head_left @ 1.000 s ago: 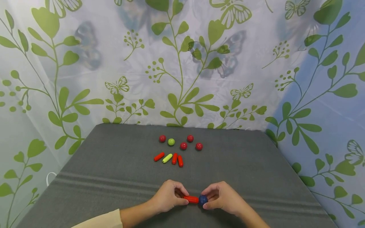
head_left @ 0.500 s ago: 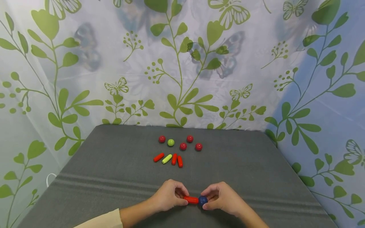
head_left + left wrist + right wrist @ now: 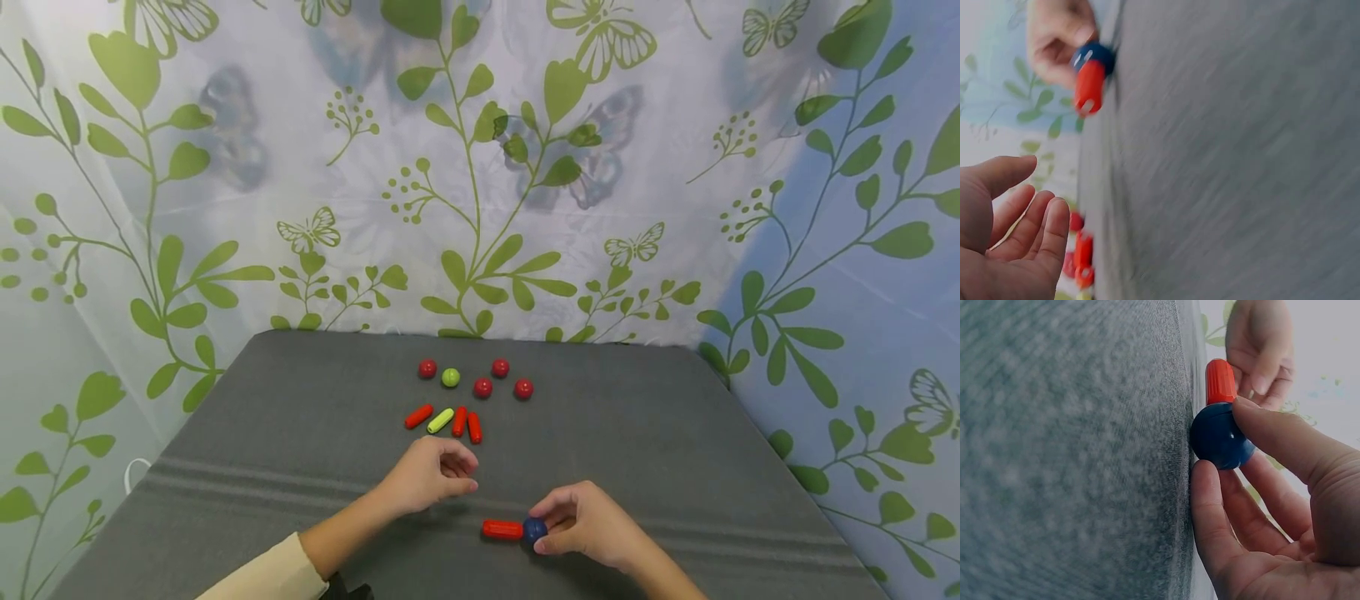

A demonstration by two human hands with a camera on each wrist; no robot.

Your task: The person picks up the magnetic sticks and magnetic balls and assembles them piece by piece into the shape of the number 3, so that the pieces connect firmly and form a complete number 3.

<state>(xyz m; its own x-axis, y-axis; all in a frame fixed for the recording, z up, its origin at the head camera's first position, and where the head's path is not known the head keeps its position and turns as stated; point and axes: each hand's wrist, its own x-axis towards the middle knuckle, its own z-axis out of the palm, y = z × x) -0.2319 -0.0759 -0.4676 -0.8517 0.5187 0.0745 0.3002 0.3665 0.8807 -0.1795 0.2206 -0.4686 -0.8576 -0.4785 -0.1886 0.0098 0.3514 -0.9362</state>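
Note:
In the head view my right hand [image 3: 592,527] pinches a dark blue ball [image 3: 534,530] between thumb and fingers, low over the grey table. From the ball's left side a ribbed red stick [image 3: 502,530] points leftward; it meets the ball end-on. The right wrist view has the blue ball [image 3: 1221,439] at the fingertips, with the red stick [image 3: 1220,382] beyond it. Up and left of the stick, my left hand [image 3: 424,477] is apart from it, fingers loosely bent and nothing between them. The left wrist view also shows this left hand [image 3: 1013,231] holding nothing.
Ahead of the left hand on the grey table [image 3: 315,433] lie several short sticks, a yellow-green stick [image 3: 440,421] among red ones [image 3: 418,416]. Behind them sit several red balls [image 3: 483,387] and a green ball [image 3: 451,377]. A leaf-patterned curtain [image 3: 480,208] closes the back.
My left hand has let go of the red stick and moved away up and left, toward the loose sticks. My right hand still holds the blue ball in nearly the same place.

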